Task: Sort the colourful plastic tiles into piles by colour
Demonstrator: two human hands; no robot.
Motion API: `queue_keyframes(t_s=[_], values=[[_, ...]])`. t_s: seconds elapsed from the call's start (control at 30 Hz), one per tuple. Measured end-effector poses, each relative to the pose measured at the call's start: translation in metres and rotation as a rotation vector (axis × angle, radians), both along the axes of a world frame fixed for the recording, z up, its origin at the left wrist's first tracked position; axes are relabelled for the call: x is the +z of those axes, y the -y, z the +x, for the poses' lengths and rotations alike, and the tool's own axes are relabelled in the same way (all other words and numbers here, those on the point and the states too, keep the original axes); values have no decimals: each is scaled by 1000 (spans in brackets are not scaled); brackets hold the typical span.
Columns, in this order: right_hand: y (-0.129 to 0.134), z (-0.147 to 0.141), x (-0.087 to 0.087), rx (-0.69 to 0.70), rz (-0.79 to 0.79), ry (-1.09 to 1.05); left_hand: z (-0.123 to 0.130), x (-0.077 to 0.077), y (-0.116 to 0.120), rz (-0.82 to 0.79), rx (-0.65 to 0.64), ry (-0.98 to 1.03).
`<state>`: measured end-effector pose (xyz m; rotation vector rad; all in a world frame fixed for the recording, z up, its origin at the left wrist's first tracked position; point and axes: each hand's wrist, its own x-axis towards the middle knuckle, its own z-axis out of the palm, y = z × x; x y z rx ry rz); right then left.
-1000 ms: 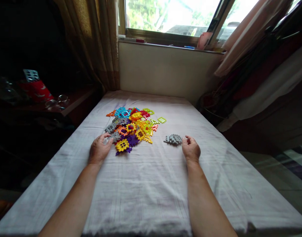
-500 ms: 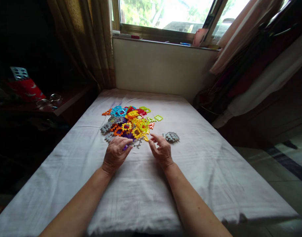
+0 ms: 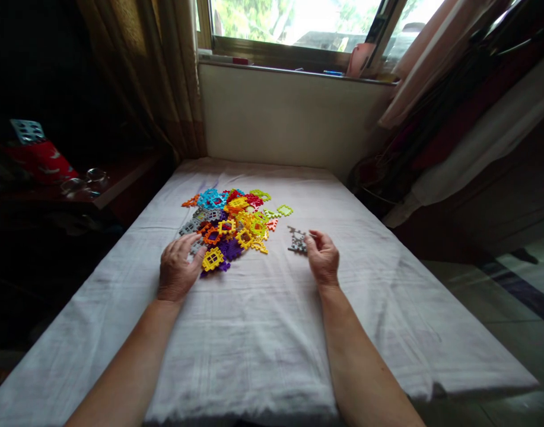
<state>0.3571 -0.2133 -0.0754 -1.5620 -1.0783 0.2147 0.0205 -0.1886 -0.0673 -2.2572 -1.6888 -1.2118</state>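
A heap of flat plastic interlocking building pieces (image 3: 227, 226), with notched edges and in many colours, lies on the cloth. At its left front edge is my left hand (image 3: 178, 270), thumb and fingers apart around grey pieces (image 3: 195, 246); whether it touches them is unclear. A yellow window-shaped piece (image 3: 213, 259) lies just right of its thumb, on purple pieces (image 3: 229, 249). Right of the heap, my right hand (image 3: 324, 259) pinches a grey building piece (image 3: 297, 232) at its edge. That piece is above a small grey stack (image 3: 296, 248), partly hidden by my fingers.
A pale cloth (image 3: 245, 338) covers the table. On a dark side table at left are glasses (image 3: 87, 182) and a red patterned container (image 3: 44, 161). A curtain (image 3: 178, 77) and a window (image 3: 293, 24) are at the back; clothes (image 3: 436, 59) hang at right.
My right hand has moved right from the heap's front to the grey stack, with a grey piece in it. My left hand has shifted left, uncovering the yellow window-shaped piece.
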Motion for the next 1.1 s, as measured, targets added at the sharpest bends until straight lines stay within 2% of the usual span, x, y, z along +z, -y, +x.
queue_keyframes(t_s=[0.07,0.13,0.23,0.37,0.67,0.87,1.0,1.1], values=[[-3,28,-3,-172,-28,-60,-19,-5,-8,-73,117,-23],[-4,46,-8,-246,-87,-92,-29,-10,-13,-164,177,-71],[-5,53,-15,-270,-156,-67,-31,-13,-12,-266,201,-156],[-4,48,-17,-261,-207,7,-24,-13,-9,-317,227,-218],[-4,45,-16,-262,-233,99,-22,-11,-10,-270,222,-179],[-5,44,-16,-292,-213,85,-29,-8,-13,-243,284,-5],[-3,44,-9,-322,-139,69,-25,-1,-7,-86,229,83],[1,33,-1,-303,-44,114,-9,3,3,62,106,104]])
